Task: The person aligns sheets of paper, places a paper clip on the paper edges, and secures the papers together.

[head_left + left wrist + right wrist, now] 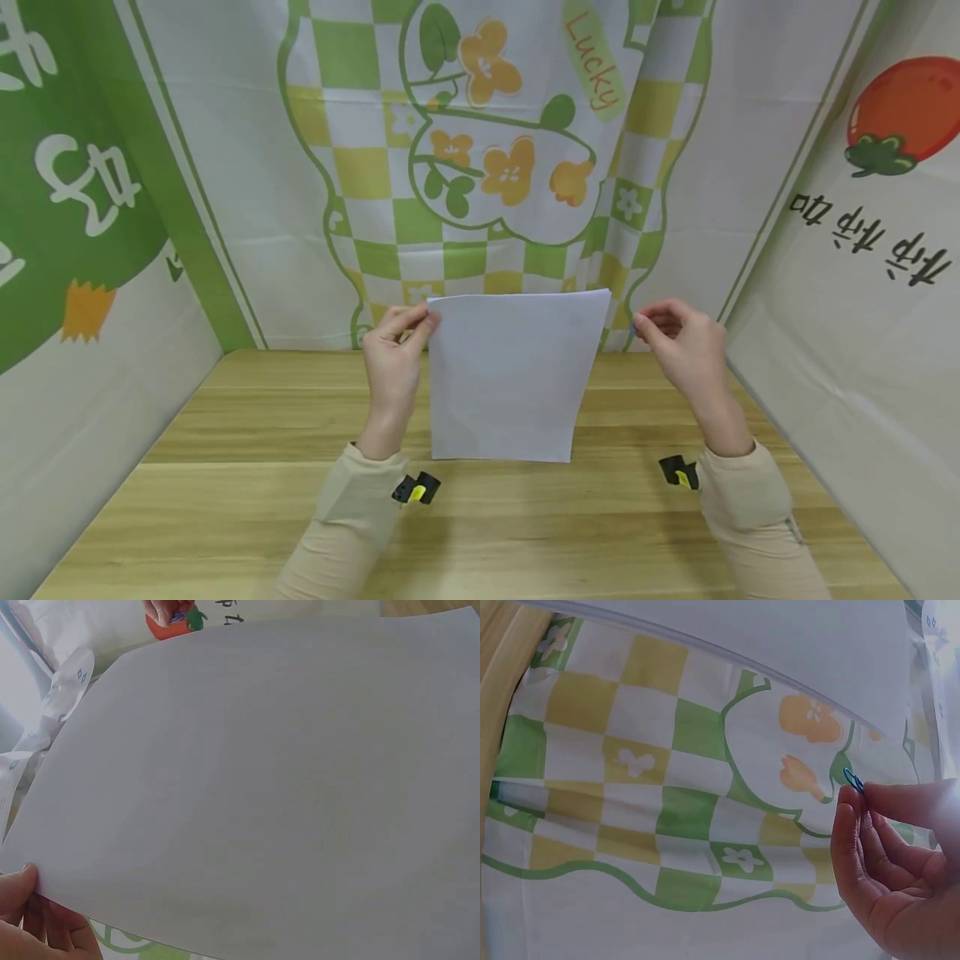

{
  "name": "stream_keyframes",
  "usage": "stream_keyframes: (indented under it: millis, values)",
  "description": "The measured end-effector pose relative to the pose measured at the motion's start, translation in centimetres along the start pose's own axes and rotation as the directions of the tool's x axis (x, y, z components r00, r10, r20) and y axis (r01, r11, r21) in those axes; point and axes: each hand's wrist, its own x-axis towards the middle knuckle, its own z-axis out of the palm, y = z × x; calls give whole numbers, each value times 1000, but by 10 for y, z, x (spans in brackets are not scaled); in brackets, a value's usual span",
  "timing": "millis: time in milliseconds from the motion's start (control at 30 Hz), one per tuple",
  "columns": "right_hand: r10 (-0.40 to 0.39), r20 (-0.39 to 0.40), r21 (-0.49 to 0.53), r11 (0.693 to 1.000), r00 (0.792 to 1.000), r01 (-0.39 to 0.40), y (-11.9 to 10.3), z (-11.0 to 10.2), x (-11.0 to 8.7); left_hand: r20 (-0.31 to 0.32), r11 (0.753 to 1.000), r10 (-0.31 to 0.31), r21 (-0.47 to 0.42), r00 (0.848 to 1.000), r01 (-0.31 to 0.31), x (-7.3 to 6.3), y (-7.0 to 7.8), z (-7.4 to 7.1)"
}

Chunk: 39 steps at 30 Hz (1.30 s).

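White paper [517, 375], seemingly a few stacked sheets by its layered edge in the right wrist view, is held upright over the table. My left hand [396, 354] pinches its upper left corner between thumb and fingers; the same grip shows at the lower left of the left wrist view. To the right of the paper and apart from it, my right hand [686, 346] pinches a small blue paper clip [853, 780] between thumb and forefinger. The clip's looped end sticks out past the fingertips.
A wooden table [262, 500] lies below both hands. Behind it hangs a cloth [495, 258] with green and yellow checks and orange flowers. Printed white cloth walls stand at left and right, the right one bearing a tomato picture [903, 112].
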Motion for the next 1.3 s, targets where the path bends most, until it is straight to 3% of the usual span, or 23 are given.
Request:
stream_keyframes:
  millis: [300,1300]
  values:
    - [14,-7,27,1000,1000,-14,-8,-2,-1,-6,1000,-6,-3,1000,6,-1,0,0]
    - [-41,-29,132,990,999,44,-40,-1,1,2,1000,-15,-12,1000,15,0,0,0]
